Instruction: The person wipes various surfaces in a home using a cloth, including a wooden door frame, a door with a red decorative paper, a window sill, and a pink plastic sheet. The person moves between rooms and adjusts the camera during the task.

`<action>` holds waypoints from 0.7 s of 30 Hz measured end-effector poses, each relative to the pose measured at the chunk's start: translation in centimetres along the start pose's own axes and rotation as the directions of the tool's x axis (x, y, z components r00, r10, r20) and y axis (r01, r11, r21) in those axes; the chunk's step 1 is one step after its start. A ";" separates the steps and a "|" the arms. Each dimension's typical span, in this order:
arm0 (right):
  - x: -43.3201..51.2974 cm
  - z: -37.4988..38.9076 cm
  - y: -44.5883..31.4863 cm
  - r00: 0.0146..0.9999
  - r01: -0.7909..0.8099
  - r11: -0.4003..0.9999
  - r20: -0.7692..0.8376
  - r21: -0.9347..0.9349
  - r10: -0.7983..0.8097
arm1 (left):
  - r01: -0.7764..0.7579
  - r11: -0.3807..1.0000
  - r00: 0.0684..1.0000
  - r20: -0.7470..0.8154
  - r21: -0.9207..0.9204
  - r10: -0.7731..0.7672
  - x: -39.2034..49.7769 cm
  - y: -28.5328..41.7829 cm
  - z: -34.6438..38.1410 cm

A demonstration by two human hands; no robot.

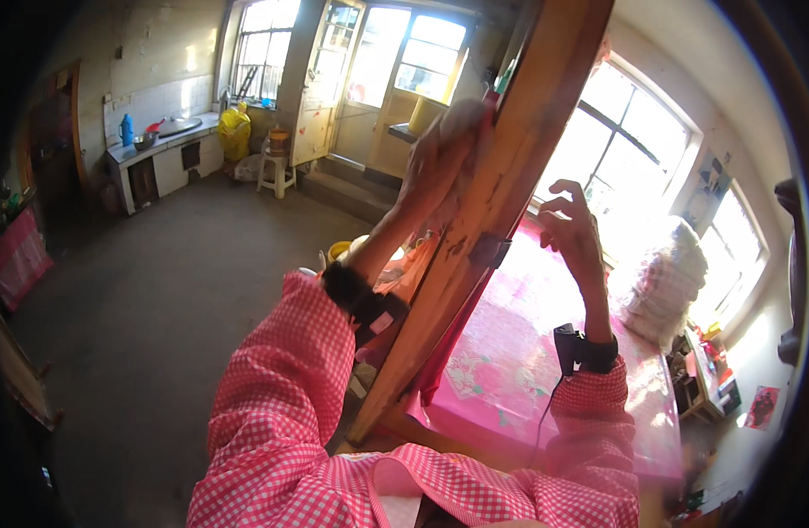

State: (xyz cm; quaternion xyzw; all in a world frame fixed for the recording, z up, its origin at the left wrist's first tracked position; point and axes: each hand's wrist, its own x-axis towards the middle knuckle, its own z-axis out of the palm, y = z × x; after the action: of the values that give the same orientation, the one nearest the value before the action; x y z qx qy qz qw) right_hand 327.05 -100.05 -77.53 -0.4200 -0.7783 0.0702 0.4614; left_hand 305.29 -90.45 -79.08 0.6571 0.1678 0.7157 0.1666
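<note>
A wooden post with worn reddish-brown paint runs slanted through the middle of the view. My left hand is raised against its left side, blurred, and the fingertips are hard to make out. Whether a cloth or anything else is under that palm, I cannot tell. To the right of the post, my right hand is lifted with its fingers loosely curled and apart, holding nothing. Below it spreads a pink patterned cover on a raised surface. Black devices are strapped round both wrists, and a thin cable hangs from the right one.
A dark metal latch plate sticks out from the post. An orange bag stands behind my left forearm. A wrapped bundle rests at the right. Across the floor are a white stool, a tiled counter and an open door.
</note>
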 end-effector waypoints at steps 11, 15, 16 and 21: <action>1.2 2.6 1.7 0.990 -0.131 0.988 0.060 0.085 0.126 | 0.295 0.820 0.954 0.197 -0.491 -0.226 -10.2 -4.6 -1.0; 0.8 2.4 1.7 0.979 -0.205 0.976 0.033 0.074 0.203 | -0.269 0.963 0.963 -0.016 -0.011 0.269 -3.3 -5.5 1.6; 0.8 2.5 1.6 0.974 -0.228 0.970 0.020 0.080 0.227 | -0.255 0.967 0.967 0.025 0.015 0.254 -3.2 -5.4 1.3; 1.0 3.0 0.8 0.966 -0.253 0.963 -0.019 0.097 0.256 | 0.106 0.943 0.942 0.335 -0.315 0.006 -8.5 -4.4 -2.4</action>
State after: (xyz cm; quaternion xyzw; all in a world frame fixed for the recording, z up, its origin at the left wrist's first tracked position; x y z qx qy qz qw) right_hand 324.98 -97.96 -78.98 -0.4957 -0.7064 0.1587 0.4797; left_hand 303.66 -90.47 -88.77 0.7264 0.0329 0.6084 0.3180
